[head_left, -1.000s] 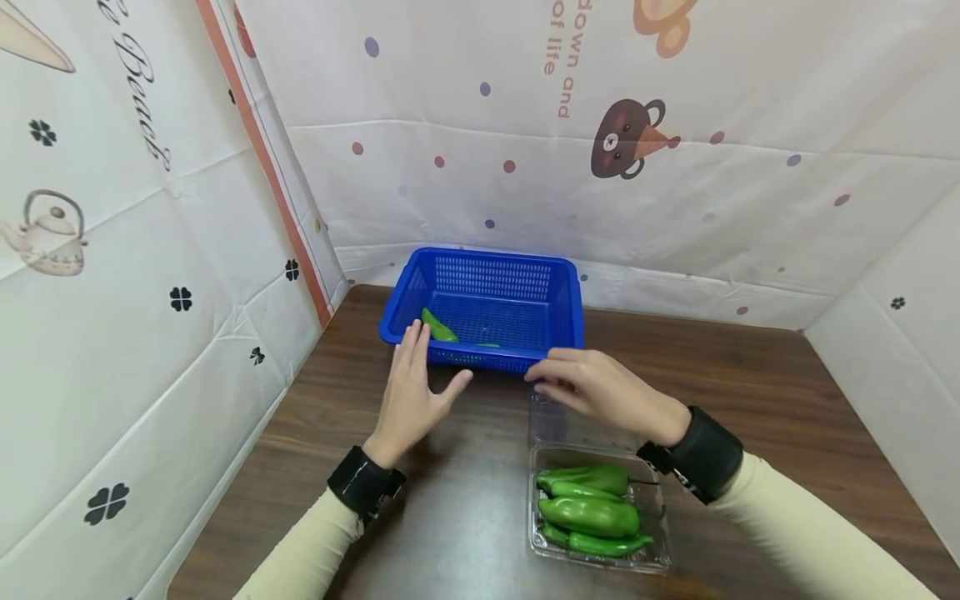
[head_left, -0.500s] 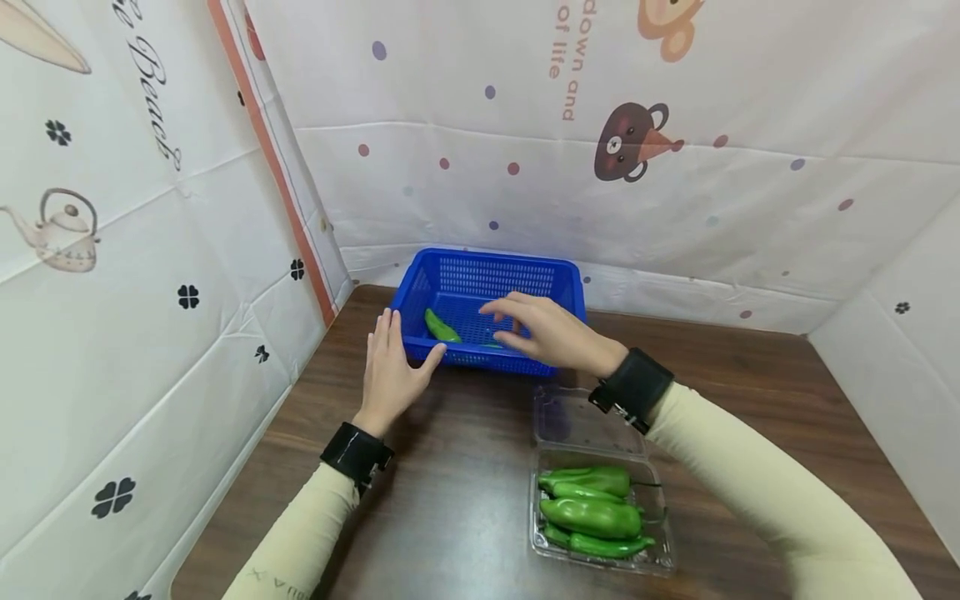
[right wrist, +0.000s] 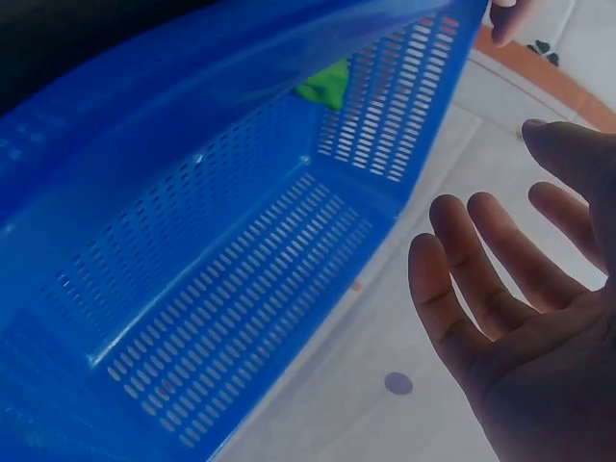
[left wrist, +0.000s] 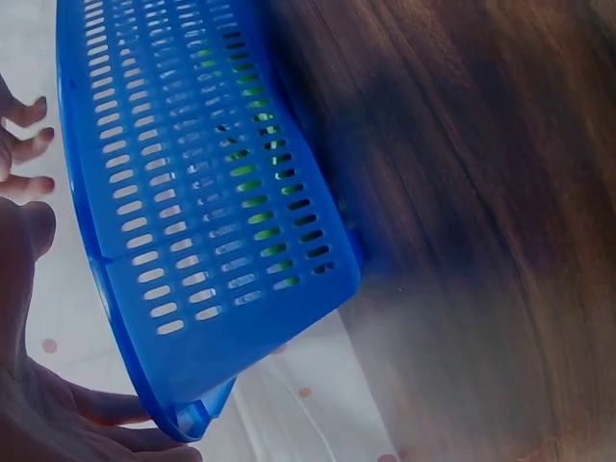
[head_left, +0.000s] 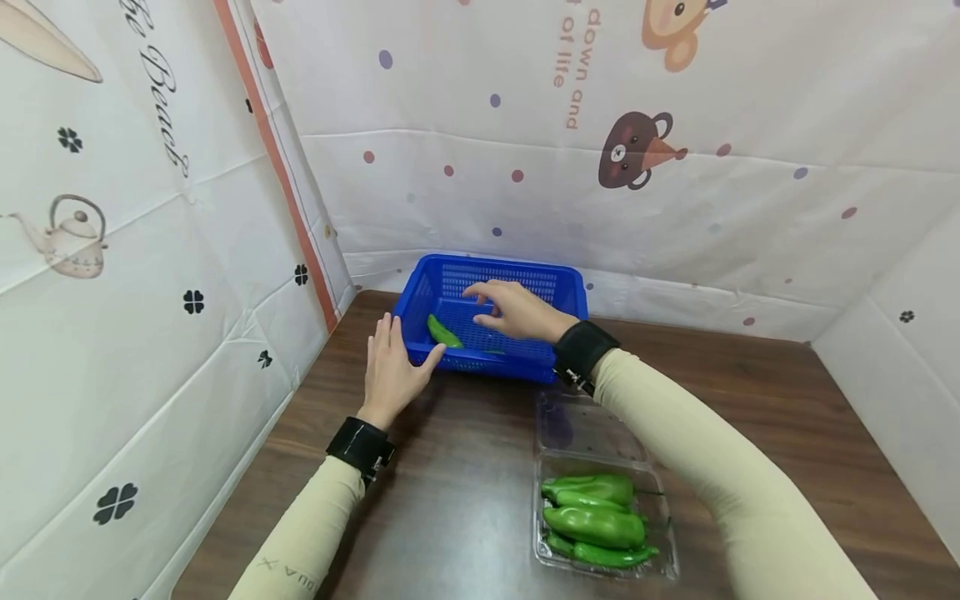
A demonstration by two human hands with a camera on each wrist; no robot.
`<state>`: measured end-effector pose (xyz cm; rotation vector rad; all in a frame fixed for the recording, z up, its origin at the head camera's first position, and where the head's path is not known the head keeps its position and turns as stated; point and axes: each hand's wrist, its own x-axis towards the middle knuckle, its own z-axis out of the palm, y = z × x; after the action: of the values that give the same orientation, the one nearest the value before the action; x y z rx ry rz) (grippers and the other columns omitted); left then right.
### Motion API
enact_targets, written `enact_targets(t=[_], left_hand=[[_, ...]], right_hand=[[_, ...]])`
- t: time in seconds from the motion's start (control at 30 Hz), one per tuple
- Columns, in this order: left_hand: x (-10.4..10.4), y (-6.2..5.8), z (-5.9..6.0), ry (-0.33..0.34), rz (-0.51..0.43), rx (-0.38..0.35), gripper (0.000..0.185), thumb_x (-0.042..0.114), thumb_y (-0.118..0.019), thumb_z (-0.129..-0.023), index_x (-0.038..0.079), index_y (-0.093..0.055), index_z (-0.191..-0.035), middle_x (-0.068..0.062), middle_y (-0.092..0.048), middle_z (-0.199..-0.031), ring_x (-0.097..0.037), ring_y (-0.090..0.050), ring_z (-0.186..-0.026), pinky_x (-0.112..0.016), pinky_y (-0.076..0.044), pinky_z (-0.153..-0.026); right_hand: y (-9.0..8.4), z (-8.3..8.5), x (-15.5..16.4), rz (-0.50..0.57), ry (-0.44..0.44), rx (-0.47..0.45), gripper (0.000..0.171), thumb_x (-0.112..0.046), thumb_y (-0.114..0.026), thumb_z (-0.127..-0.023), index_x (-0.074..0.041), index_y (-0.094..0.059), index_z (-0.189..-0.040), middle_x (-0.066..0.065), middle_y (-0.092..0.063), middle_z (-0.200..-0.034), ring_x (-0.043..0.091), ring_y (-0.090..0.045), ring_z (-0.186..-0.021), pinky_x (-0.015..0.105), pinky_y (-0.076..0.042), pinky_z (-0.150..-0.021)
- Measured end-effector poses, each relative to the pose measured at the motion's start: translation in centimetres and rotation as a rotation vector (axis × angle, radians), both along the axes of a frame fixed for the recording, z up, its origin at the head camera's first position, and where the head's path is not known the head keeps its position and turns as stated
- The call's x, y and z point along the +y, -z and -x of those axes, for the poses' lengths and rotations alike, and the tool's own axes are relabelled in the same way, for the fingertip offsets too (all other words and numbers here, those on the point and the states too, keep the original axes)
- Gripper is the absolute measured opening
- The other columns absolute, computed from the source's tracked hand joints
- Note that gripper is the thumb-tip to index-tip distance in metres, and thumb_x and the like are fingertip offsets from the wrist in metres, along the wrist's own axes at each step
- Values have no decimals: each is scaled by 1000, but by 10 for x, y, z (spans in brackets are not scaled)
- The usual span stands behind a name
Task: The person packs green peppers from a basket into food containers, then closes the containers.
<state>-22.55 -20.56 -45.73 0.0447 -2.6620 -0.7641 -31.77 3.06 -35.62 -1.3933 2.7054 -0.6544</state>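
At the back of the wooden table (head_left: 465,467), against the printed wall sheet, stands a blue basket (head_left: 558,287) with one green pepper (head_left: 444,332) lying in its left half. The left hand (head_left: 392,371) rests at the basket's near left corner, fingers straight and close together along the outer wall, thumb spread toward the front rim; the left wrist view shows the slotted side of the basket (left wrist: 207,207) right beside that hand. The right hand (head_left: 510,308) reaches over the basket, fingers loosely spread and holding nothing, near the pepper but apart from it; the right wrist view shows its open fingers (right wrist: 481,269) above the basket floor (right wrist: 241,298). Nearer the person, a clear clamshell tray (head_left: 600,417) sits open with several more peppers (head_left: 596,525) in it.
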Motion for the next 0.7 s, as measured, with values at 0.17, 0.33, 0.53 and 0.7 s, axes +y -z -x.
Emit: enact_targets(t=[0.17,0.33,0.53,0.7], left_hand=[[-4,2,1,-6,13,-8,102,64,-62,-95,-11,-29,-155,-31,-26,-163,-43,-20,-154,-59,-11,-125],[-4,3,4,-16,17,-11,102,65,-61,-95,-12,-30,-155,-32,-29,-161,-44,-23,-153,-60,-12,-125],[-5,6,7,-17,19,-10,101,66,-59,-95,-11,-30,-155,-31,-29,-162,-44,-24,-152,-59,-13,-124],[-4,6,8,-24,14,-28,103,67,-59,-95,-10,-29,-156,-30,-26,-163,-43,-22,-153,-58,-13,-125]], right_hand=[[5,12,-16,-38,7,-50,48,-18,-67,-102,-8,-54,-147,14,-64,-122,21,-66,-92,39,-57,-88],[13,24,-28,-90,10,-86,51,-21,-67,-102,-8,-52,-148,15,-64,-124,21,-65,-92,39,-57,-89],[24,34,-39,-139,6,-125,50,-20,-66,-102,-6,-52,-148,18,-65,-129,30,-66,-107,44,-55,-96],[29,43,-46,-198,4,-185,54,-21,-66,-102,-5,-48,-151,21,-63,-134,36,-59,-126,48,-50,-105]])
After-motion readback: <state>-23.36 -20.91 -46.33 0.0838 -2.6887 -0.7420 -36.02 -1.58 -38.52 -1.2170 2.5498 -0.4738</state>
